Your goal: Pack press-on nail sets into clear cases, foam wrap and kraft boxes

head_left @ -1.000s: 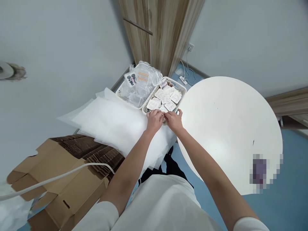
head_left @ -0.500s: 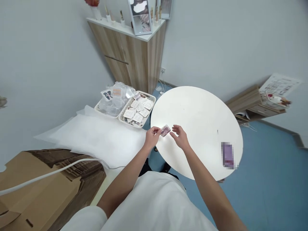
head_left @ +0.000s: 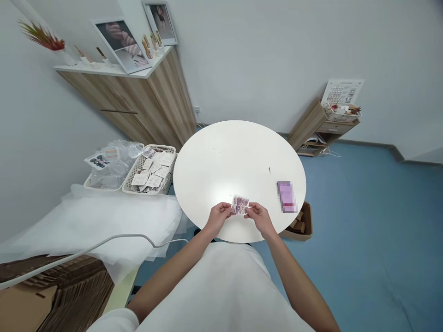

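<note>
A small purple patterned packet (head_left: 239, 204) is held between both my hands above the near edge of the round white table (head_left: 238, 157). My left hand (head_left: 218, 217) pinches its left end and my right hand (head_left: 258, 216) pinches its right end. To the left stands a white basket (head_left: 152, 170) with several similar small packets, and beside it another basket (head_left: 109, 161) with clear plastic bags.
A blurred purple object (head_left: 286, 196) lies on the table's right side. White sheets (head_left: 86, 216) cover the surface at left, with cardboard boxes (head_left: 51, 295) and a white cable (head_left: 86, 249) nearer me. A wooden cabinet (head_left: 138, 97) stands behind; a small box (head_left: 299, 223) sits on the blue floor.
My hands lifted a packet out of the basket and carried it right, over the round table. The right hand, apart from it half a second ago, now grips it too.
</note>
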A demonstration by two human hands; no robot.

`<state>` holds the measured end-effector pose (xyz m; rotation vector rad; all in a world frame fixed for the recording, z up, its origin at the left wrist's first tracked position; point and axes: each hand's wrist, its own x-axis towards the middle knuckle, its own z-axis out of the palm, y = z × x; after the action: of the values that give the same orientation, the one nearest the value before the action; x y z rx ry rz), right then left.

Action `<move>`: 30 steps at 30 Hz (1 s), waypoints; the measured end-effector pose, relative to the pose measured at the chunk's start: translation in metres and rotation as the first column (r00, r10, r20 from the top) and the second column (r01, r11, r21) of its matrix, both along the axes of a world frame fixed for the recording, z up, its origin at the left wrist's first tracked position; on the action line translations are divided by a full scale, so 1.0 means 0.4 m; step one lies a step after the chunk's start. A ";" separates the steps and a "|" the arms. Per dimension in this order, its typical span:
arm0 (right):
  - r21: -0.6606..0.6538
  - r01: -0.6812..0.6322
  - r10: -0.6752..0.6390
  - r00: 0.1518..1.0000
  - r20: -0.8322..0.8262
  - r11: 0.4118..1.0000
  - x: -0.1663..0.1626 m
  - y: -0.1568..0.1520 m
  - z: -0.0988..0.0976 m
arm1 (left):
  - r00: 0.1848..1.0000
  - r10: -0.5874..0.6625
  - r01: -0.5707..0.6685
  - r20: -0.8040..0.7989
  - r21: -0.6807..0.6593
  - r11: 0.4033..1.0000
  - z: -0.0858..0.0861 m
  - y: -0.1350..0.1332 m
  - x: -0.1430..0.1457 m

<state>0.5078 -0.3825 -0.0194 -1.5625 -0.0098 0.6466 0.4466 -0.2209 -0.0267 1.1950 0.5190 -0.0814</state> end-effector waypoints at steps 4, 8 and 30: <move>0.011 0.010 -0.010 1.000 -0.002 1.000 0.006 -0.034 -0.007 | 0.999 -0.040 0.038 0.010 0.161 0.986 0.012 -0.020 0.000; 0.015 -0.013 0.013 1.000 0.000 1.000 0.011 -0.039 -0.012 | 0.995 -0.098 0.089 0.015 0.296 0.951 0.028 -0.012 -0.014; -0.110 0.112 -0.102 0.991 0.092 0.988 -0.032 0.060 -0.023 | 0.977 -0.211 0.195 0.035 0.268 0.944 -0.007 0.102 0.002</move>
<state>0.4949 -0.3586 -0.0286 -1.6887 0.0473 0.5025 0.4473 -0.1799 -0.0297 1.5059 0.3561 -0.1541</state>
